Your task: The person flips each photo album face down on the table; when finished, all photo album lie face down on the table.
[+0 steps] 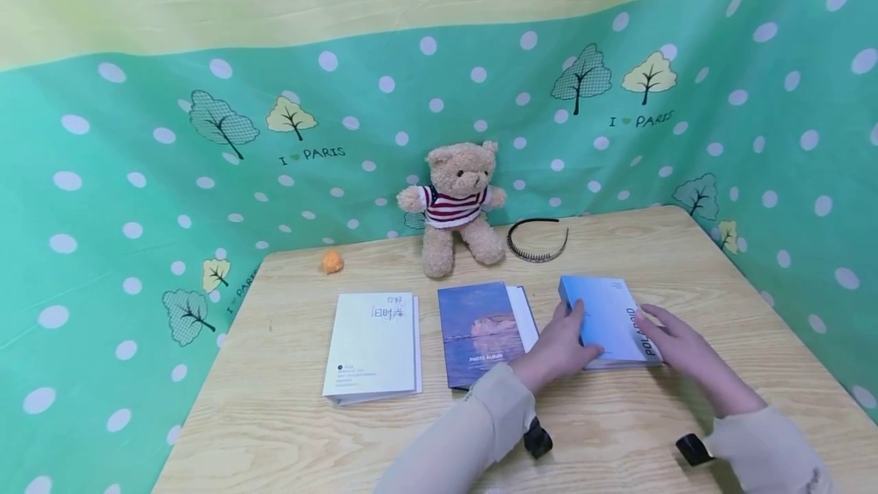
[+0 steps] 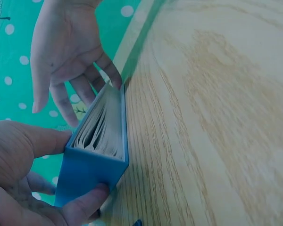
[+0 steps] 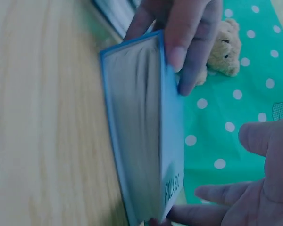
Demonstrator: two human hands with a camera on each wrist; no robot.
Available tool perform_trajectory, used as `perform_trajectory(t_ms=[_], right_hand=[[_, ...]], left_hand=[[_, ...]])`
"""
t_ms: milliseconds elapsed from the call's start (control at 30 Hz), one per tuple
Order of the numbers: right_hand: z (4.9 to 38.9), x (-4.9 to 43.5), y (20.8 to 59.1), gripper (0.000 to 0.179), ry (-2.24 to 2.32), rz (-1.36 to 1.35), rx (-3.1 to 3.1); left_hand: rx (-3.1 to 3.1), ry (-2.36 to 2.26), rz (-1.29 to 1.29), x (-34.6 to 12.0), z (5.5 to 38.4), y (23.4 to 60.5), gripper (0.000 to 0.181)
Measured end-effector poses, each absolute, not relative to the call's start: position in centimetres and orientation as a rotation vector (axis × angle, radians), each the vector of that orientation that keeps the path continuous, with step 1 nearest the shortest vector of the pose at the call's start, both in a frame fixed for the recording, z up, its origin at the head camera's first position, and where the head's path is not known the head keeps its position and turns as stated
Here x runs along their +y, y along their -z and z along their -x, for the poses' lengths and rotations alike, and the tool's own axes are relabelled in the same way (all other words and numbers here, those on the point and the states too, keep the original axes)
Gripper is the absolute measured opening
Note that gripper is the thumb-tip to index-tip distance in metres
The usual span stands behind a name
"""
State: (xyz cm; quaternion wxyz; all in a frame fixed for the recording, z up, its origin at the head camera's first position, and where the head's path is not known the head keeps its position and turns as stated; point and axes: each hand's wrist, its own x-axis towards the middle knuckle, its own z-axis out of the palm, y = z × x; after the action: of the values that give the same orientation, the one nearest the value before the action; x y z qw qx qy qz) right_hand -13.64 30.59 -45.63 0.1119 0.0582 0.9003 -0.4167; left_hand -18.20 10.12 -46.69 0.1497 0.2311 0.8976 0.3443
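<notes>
A light-blue photo album (image 1: 607, 319) with "POLAROID" on its cover lies flat at the right of the table. My left hand (image 1: 561, 343) grips it by the spine, thumb on one edge and fingers on the other in the left wrist view. At the opposite side, my right hand (image 1: 677, 340) touches the album's edge with its fingertips, the fingers fairly straight. White page edges (image 3: 132, 108) show between the covers in the right wrist view. Just left of my left hand lies a dark-blue photo album (image 1: 476, 334) with a painted scene.
A white album (image 1: 373, 345) lies further left. At the back, a teddy bear (image 1: 456, 208) in a striped shirt sits against the green dotted cloth (image 1: 384, 120). A black toothed headband (image 1: 538, 256) is to its right, and a small orange object (image 1: 332, 261) to its left.
</notes>
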Motion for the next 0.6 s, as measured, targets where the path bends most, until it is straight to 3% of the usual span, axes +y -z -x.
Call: perform_trajectory(t_ms=[600], right_hand=[[14.18, 31.06, 45.42, 0.084, 1.56, -0.385, 2.353]], left_hand=[[2.486, -1.149, -0.527, 10.35, 17.86, 46.62, 0.082]])
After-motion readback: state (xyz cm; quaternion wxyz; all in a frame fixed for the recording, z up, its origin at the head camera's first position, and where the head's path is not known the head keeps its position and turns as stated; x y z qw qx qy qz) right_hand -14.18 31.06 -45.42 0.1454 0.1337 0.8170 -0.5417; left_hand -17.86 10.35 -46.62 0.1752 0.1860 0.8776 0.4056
